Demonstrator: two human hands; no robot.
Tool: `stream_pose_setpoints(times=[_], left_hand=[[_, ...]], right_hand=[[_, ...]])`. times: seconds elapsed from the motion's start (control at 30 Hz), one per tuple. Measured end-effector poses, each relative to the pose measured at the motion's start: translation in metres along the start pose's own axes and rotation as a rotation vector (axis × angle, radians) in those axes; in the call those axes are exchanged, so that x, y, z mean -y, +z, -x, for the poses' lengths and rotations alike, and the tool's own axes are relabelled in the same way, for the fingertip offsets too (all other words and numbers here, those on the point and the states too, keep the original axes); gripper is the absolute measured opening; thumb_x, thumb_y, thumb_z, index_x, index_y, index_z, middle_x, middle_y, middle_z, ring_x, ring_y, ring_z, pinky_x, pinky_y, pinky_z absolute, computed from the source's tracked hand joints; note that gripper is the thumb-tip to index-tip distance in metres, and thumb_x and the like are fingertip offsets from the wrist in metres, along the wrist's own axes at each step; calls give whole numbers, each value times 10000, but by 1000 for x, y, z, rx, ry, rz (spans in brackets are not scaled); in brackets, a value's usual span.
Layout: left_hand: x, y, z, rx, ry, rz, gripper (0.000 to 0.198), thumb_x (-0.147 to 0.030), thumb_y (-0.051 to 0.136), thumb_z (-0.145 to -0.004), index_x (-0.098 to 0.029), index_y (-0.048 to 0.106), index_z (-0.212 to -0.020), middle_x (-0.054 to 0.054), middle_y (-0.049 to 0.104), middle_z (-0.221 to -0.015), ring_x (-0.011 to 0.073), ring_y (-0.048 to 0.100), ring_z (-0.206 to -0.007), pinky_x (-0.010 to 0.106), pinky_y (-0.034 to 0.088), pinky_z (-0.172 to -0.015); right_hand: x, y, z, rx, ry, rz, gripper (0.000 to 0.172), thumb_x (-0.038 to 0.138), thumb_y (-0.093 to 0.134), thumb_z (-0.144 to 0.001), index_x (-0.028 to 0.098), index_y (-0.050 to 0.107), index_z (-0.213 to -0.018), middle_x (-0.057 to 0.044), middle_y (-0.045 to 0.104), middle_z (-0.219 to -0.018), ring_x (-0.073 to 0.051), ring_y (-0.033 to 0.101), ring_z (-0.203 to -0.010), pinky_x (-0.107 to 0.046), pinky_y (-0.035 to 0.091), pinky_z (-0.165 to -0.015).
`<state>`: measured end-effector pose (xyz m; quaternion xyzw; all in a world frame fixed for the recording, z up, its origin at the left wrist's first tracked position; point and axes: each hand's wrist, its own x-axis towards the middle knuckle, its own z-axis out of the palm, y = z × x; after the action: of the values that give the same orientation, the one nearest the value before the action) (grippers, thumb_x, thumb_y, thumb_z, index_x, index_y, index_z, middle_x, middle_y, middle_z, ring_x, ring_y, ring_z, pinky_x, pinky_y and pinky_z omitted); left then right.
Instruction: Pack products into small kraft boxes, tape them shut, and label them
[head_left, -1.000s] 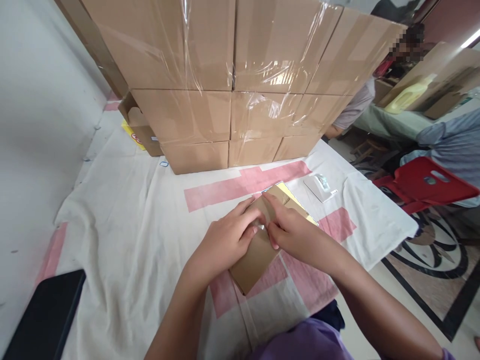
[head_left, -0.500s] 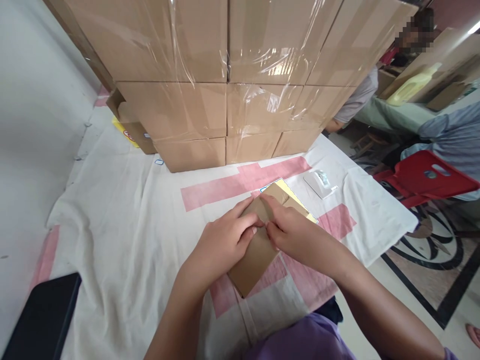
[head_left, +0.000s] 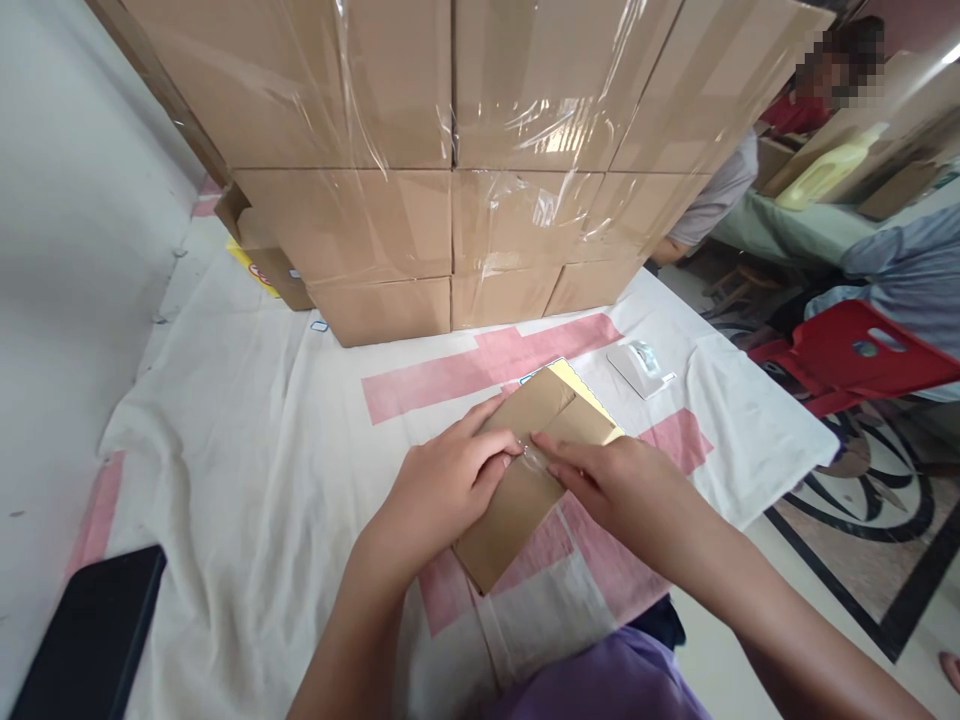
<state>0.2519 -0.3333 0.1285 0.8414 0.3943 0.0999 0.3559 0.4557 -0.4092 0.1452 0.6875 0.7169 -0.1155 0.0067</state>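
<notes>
as left hand and right hand press flat on envelope, cartons loom behind.

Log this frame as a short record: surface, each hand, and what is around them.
Surface: white cloth with pink bands
Left: left hand rests on a flat cardboard packet, fingertips at its middle; grip unclear
Right: right hand open, fingers stretched onto the same packet
Underneath: yellow sheet
Behind: film-wrapped cartons
Nearby: small white pouch, red chair
</notes>
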Motion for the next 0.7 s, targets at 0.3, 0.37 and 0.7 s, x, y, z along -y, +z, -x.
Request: stream_pose_setpoints(times=[0.3, 0.37, 0.7], left_hand=[[-6, 0, -1, -11, -22, 25, 301, -316, 380, -988, -360, 676, -1013, -130, 448, -1556, 164, 695, -965, 294, 528, -700], [-6, 2, -1, -11, -30, 14, 282, -303, 382, -982, -343, 661, -982, -115, 500, -1505, 148, 693, -895, 288, 510, -674], [-12, 6, -1, -67, -53, -3, 248, -247, 388, -966, -315, 625, -943, -91, 603, -1322, 128, 662, -864, 269, 462, -689]], right_hand=[[-5, 17, 22, -104, -204, 216, 671, 28, 500, -830, 297, 604, -1436, -30, 670, -573, -138, 458, -431, -302, 116, -473], [-12, 20, 29, -104, -247, 247, 752, -8, 500, -774, 289, 578, -1461, -13, 632, -526, -130, 408, -402, -310, 90, -468], [-10, 35, 28, -202, -315, 223, 734, 17, 465, -816, 232, 505, -1517, -15, 633, -565, -161, 502, -439, -320, 119, -486]])
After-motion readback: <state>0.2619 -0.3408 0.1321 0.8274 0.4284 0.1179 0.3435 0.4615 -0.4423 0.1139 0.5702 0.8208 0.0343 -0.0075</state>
